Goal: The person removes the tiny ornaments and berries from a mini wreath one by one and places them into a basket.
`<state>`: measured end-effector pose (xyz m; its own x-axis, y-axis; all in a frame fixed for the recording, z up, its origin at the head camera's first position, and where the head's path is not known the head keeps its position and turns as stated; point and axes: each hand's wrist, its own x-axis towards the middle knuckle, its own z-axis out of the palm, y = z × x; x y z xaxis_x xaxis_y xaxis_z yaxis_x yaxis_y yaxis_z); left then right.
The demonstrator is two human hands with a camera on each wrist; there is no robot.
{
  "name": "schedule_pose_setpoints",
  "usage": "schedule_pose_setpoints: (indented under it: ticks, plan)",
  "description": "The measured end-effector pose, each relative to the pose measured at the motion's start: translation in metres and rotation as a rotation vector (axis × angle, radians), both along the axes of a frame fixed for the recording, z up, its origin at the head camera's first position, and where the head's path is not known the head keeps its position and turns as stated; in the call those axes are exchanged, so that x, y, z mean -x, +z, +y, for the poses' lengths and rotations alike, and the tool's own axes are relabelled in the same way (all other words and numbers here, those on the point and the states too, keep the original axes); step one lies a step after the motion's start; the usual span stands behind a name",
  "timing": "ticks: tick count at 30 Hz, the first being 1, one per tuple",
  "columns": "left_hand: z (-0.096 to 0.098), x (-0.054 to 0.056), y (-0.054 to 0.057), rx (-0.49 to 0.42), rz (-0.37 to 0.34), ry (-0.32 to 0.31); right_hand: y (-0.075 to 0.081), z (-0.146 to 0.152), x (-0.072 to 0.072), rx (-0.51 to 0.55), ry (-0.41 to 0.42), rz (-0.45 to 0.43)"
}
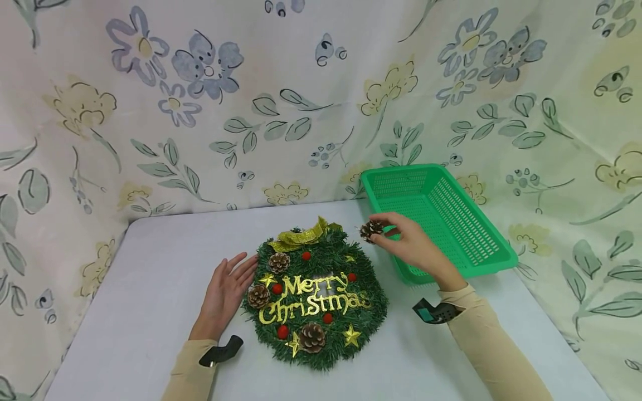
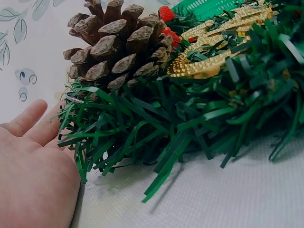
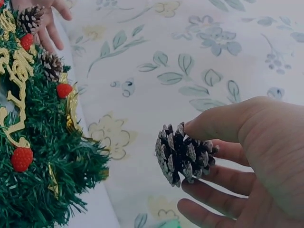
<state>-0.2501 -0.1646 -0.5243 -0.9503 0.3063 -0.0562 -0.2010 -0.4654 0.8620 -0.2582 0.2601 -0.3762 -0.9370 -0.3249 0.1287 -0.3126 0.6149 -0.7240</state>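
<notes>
My right hand (image 1: 408, 242) pinches a pine cone (image 3: 183, 154) with white-tipped scales between thumb and fingers, at the wreath's upper right and in front of the basket. A green tinsel wreath (image 1: 368, 289) lies on the table, bearing gold "Merry Christmas" lettering (image 1: 316, 303), red berries, gold stars (image 1: 352, 336) and a gold ribbon (image 1: 301, 236) at its top. Three pine cones sit on it, one at the bottom (image 1: 312, 337) and two on the left side. Palm up, my left hand (image 1: 225, 292) lies with extended fingers at the wreath's left edge, fingertips right at the tinsel.
A green plastic basket (image 1: 481, 245) with slotted walls stands at the table's right back. White cloth covers the table (image 1: 150, 289). Behind it hangs a floral curtain (image 1: 281, 139), which also runs along both sides.
</notes>
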Motion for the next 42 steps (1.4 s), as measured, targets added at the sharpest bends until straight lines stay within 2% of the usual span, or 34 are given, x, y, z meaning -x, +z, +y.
schedule_pose_setpoints:
  ticks: [12,29,42]
  plan:
    - [0.001,-0.001,0.001,-0.002,-0.004,0.0,-0.001,0.007,0.002,-0.006,-0.017,0.036]
    - [0.0,-0.001,0.002,0.011,-0.003,0.001,-0.001,0.02,0.0,-0.002,-0.073,-0.026]
    - [0.0,-0.001,0.001,0.007,-0.007,-0.003,-0.004,0.028,0.001,-0.009,-0.099,0.013]
